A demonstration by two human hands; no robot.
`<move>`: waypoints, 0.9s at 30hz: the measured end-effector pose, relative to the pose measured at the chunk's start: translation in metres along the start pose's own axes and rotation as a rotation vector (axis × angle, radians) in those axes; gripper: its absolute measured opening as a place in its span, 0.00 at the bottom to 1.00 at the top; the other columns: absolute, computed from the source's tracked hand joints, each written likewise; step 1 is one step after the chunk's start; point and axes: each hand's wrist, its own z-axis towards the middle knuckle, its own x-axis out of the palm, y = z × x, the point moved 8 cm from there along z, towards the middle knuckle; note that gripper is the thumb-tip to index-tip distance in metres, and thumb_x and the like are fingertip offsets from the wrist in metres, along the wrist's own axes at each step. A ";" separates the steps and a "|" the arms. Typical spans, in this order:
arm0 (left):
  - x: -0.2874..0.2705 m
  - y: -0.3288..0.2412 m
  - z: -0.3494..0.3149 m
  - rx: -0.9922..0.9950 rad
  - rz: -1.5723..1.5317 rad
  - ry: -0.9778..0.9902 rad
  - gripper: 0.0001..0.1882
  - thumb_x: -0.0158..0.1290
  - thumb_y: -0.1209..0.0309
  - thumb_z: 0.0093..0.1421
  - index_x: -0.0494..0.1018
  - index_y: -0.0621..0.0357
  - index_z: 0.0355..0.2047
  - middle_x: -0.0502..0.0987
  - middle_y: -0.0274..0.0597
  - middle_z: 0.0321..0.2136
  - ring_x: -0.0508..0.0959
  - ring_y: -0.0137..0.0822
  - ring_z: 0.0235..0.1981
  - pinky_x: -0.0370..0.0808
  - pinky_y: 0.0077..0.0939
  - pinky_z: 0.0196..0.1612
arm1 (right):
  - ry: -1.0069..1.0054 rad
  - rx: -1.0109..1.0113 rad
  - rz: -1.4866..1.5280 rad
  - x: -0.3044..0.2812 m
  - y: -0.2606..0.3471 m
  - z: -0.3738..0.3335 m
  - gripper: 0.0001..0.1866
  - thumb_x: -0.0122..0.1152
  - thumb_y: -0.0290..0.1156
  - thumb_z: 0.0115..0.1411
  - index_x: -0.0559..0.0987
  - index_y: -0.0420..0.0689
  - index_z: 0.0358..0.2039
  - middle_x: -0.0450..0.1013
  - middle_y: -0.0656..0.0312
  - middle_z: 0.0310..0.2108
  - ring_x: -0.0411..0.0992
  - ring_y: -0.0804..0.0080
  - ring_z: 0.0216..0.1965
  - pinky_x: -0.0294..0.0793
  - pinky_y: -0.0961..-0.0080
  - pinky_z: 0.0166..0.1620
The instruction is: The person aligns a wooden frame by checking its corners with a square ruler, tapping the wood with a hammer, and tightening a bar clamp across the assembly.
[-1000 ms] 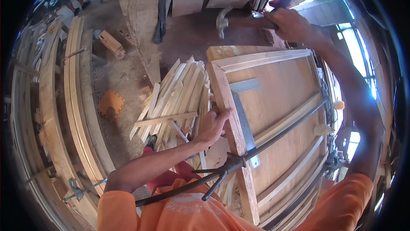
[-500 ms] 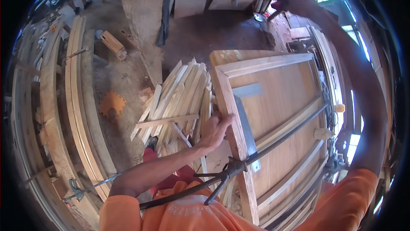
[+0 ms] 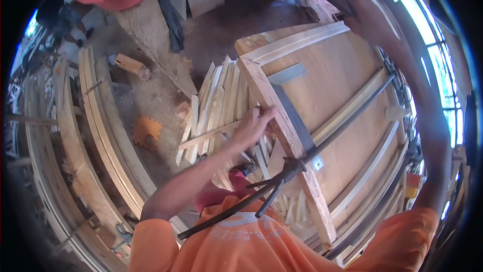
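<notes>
— What lies on the floor?
— A slat pile [image 3: 221,106], an orange mat [image 3: 147,132], a wood block [image 3: 132,65].
— And left?
— Long curved planks [image 3: 95,136], stacked.

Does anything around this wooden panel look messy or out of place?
The pale wood strips left of the wooden panel lie in a loose fanned heap, with one strip crosswise beneath the left hand. Otherwise nothing stands out.
</notes>
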 end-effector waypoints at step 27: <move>0.107 -0.086 0.047 0.975 1.146 0.866 0.09 0.62 0.68 0.64 0.80 0.63 0.34 0.79 0.46 0.30 0.79 0.45 0.35 0.74 0.39 0.42 | -0.298 1.567 1.065 -0.085 0.178 -0.600 0.11 0.65 0.31 0.60 0.72 0.42 0.38 0.65 0.70 0.20 0.63 0.85 0.15 0.61 0.83 0.19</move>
